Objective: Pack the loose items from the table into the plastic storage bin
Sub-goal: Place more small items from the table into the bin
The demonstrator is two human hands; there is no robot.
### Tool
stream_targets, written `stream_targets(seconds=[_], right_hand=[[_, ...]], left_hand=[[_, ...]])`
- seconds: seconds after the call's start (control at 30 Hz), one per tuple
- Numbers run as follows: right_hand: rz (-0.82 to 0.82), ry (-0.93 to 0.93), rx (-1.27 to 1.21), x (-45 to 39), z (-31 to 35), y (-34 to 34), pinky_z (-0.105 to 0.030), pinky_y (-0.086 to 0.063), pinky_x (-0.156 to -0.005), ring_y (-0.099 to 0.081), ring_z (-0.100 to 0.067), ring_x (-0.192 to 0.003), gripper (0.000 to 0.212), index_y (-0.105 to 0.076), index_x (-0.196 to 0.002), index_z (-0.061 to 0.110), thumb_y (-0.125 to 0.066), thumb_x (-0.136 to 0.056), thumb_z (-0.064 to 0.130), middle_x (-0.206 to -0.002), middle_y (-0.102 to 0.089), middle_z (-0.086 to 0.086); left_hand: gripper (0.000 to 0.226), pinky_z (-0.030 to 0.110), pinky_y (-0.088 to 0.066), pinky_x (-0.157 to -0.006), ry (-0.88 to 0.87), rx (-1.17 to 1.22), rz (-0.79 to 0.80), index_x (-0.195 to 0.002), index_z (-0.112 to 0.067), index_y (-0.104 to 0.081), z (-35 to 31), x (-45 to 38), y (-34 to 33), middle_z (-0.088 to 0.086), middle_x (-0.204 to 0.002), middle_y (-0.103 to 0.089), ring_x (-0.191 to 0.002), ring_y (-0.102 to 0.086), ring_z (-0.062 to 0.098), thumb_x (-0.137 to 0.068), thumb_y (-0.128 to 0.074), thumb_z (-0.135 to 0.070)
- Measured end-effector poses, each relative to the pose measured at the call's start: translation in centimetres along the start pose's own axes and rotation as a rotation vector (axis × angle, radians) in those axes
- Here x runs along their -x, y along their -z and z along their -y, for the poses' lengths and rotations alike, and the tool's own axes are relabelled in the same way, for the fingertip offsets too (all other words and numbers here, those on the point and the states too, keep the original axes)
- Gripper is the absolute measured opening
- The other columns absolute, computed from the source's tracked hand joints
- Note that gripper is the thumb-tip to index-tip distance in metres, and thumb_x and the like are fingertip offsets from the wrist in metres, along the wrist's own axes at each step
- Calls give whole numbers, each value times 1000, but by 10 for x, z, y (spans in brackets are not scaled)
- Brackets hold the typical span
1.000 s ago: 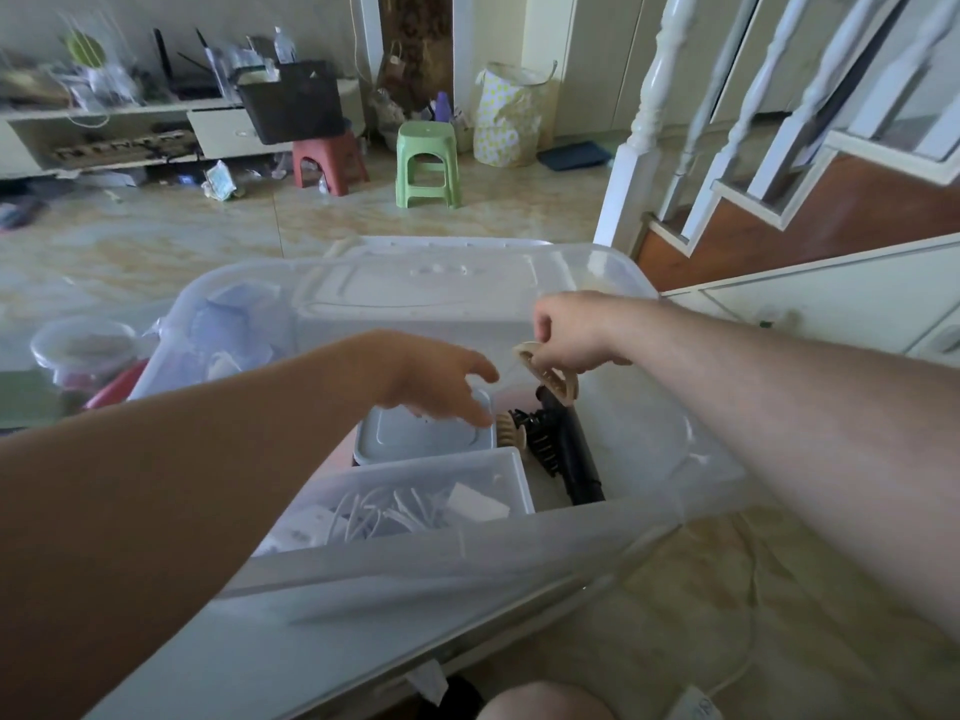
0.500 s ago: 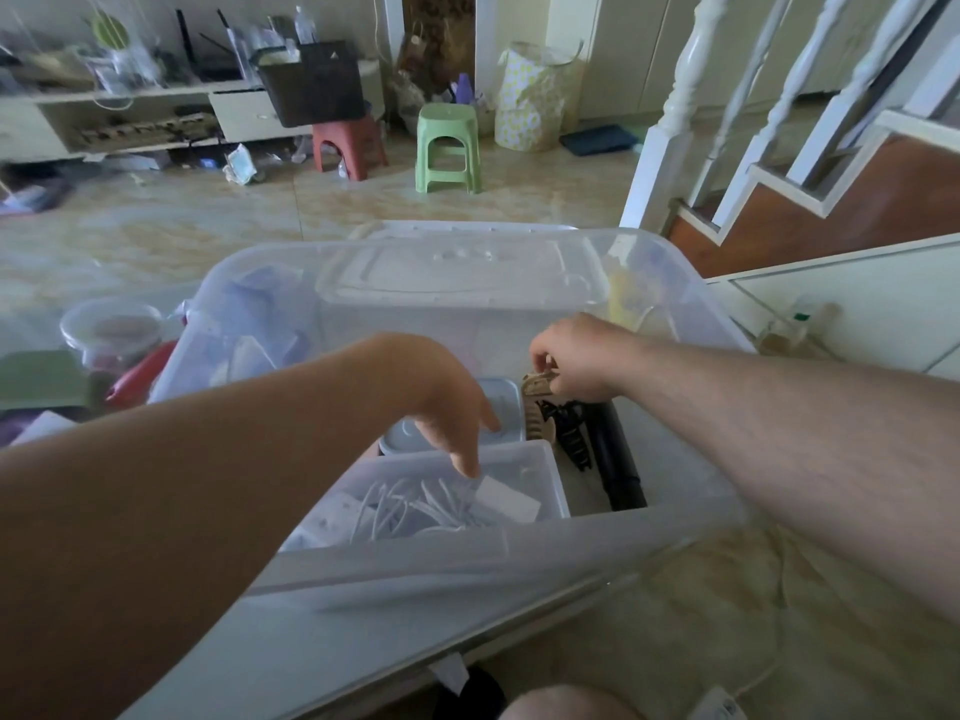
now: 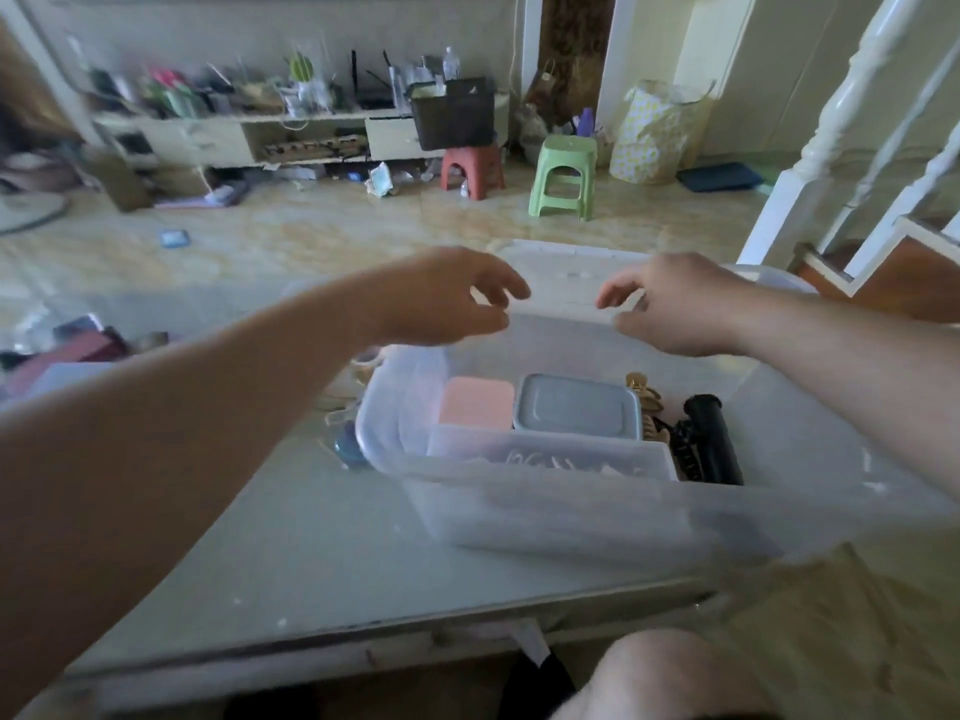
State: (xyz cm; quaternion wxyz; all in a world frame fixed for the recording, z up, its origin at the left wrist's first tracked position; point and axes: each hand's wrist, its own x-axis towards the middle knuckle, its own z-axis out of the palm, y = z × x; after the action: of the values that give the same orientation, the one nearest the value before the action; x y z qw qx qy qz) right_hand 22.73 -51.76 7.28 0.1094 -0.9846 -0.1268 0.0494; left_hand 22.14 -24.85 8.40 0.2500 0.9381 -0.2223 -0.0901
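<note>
Both hands are hovering over the far rim of the plastic storage bin, which is sitting on the worktop toward its right side. The left hand is hanging with fingers loosely curled and holding nothing; the right hand is doing the same, just across a small gap.

Judging by the reach, the person is going for the lid lying beyond the bin. To do this well, each hand should be taking an opposite edge and lifting it level.

Inside the bin, going left to right, I am counting one pink box, one grey lidded box, one clear tray of white cables, one tan hair claw and one black cylinder.

Loose items are lying at the worktop's left edge, too blurred to count.
</note>
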Motion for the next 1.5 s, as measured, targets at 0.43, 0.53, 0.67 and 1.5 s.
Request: stream_targets(seconds=[0.43,0.53,0.67,1.5], right_hand=[[-38,421,1,-17,288,-68,-36,-49,-90,-56,-27,-109,30,-73,-115,29,-59,-90,21,-114,-58,-2],[72,291,165,-41,323,-117,-42,-47,-99,-49,-33,-125,41,-64,-125,31,-58,-87,16,-133,-50,-5],[246,88,385,-59,338,-174,-50,-49,-102,-41,-39,-136,57,-54,-137,22,-67,-82,10,-145,-38,-12],[342,60,489,-105,304,-217,-39,-49,-83,-59,-35,-121,45,-61,-123,31,-68,-86,7,-129,-59,-3]], left_hand=[[41,22,-43,-88,330,-119,347,-128,-42,-66,172,223,-64,-12,-124,-60,-111,-59,10,-88,-76,-44],[48,26,-39,-86,273,-193,329,-126,-42,-63,198,228,-93,-4,-126,-51,-114,-52,18,-82,-80,-46],[24,30,-47,-90,198,-199,304,-105,-33,-74,220,217,-104,-3,-116,-50,-109,-55,21,-83,-82,-38],[29,33,-49,-89,357,-96,-204,-120,-23,-69,293,128,-97,5,-120,-62,-113,-61,27,-99,-51,-15]])
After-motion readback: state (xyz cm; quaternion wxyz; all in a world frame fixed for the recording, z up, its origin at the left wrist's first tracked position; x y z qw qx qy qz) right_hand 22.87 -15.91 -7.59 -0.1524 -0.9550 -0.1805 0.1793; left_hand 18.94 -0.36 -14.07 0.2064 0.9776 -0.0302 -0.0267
